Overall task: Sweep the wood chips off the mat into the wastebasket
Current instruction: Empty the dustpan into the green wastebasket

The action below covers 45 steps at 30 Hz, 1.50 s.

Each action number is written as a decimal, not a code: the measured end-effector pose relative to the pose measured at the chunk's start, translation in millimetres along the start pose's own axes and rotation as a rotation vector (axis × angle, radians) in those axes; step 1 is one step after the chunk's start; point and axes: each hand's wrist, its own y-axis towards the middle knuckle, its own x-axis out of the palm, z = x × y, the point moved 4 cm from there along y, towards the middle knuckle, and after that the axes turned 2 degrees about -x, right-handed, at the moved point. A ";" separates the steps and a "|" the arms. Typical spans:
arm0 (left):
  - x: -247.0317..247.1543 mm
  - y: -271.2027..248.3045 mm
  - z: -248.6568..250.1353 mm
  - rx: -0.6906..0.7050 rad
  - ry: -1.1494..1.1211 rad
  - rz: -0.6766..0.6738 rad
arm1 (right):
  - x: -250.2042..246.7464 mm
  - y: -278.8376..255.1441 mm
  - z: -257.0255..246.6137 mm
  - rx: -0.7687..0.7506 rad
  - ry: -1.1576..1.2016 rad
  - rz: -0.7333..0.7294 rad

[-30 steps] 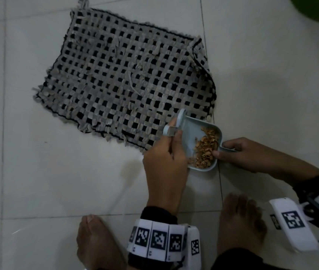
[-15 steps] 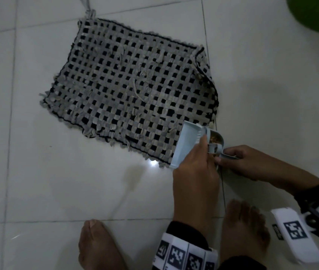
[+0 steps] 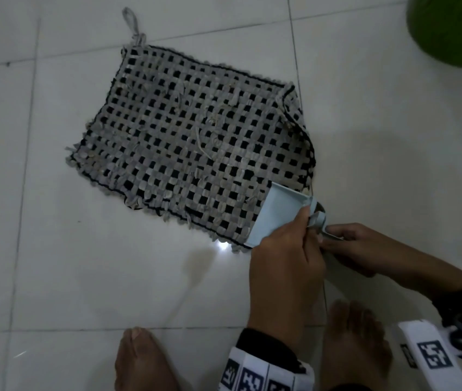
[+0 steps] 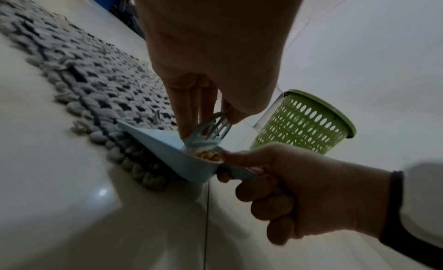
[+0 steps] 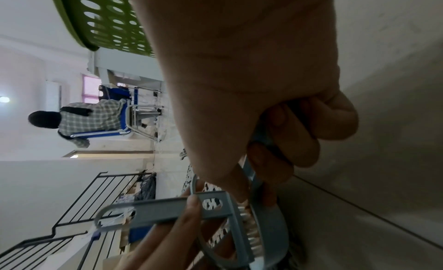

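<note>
Woven mat (image 3: 196, 142) looks swept; since a second ago I've tilted the dustpan (image 3: 275, 218) up at its near right corner, so chips (image 4: 210, 156) pool at the handle. My right hand (image 3: 365, 249) grips that handle, left hand (image 3: 283, 266) pinches the brush (image 4: 210, 126). Wastebasket (image 4: 304, 122) waits far right.

Indoor hall, likely institutional: pale tiled floor (image 3: 111, 277); stair railing (image 5: 79, 207) at 7 o'clock; seated person (image 5: 79, 120) on blue metal-framed chair (image 5: 120, 130) at 9 o'clock.
</note>
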 end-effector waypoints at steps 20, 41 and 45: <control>-83.6 139.6 122.2 0.197 -0.241 -0.256 | -75.8 -98.2 -117.6 -0.197 0.179 0.327; -54.8 285.3 424.2 0.593 -0.373 -0.320 | -327.8 -238.9 -223.4 -0.315 0.144 0.851; 2.5 309.1 428.9 0.480 -0.401 -0.359 | -368.6 -227.7 -216.0 -0.160 0.077 0.851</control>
